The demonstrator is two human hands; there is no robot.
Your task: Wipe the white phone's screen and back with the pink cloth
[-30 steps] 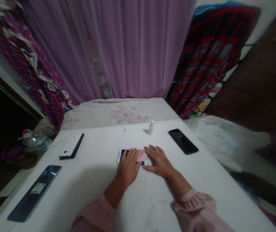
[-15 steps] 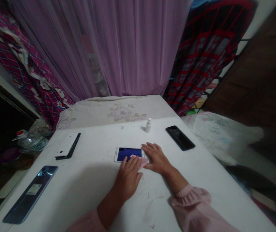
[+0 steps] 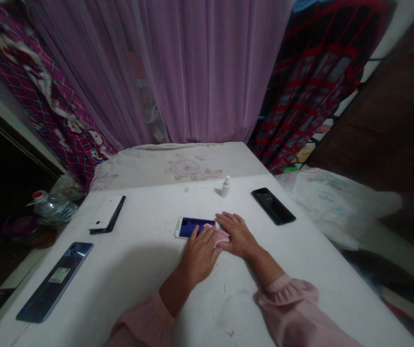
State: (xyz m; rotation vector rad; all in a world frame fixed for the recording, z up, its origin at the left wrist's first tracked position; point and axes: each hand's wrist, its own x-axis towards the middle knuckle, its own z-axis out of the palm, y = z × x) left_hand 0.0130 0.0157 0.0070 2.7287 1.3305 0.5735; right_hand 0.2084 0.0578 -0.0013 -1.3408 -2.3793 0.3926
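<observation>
A white phone (image 3: 188, 226) lies screen up on the white table, its screen lit blue. Over its right part, my left hand (image 3: 199, 255) presses a pink cloth (image 3: 221, 236) under its fingers. My right hand (image 3: 238, 235) rests at the phone's right end with its fingers stretched out, the thumb by the cloth. The phone's right end is partly hidden by the cloth and my hands. Behind them stands a small white bottle (image 3: 225, 187).
A black phone (image 3: 273, 206) lies at the right. On the left are a white phone (image 3: 106, 212) on top of a dark one and a blue-grey phone (image 3: 57, 282). The table (image 3: 149, 212) meets a purple curtain (image 3: 207, 72) at the back.
My left hand has slid with the cloth towards the right end of the phone, closer to my right hand. The whole view has shifted slightly.
</observation>
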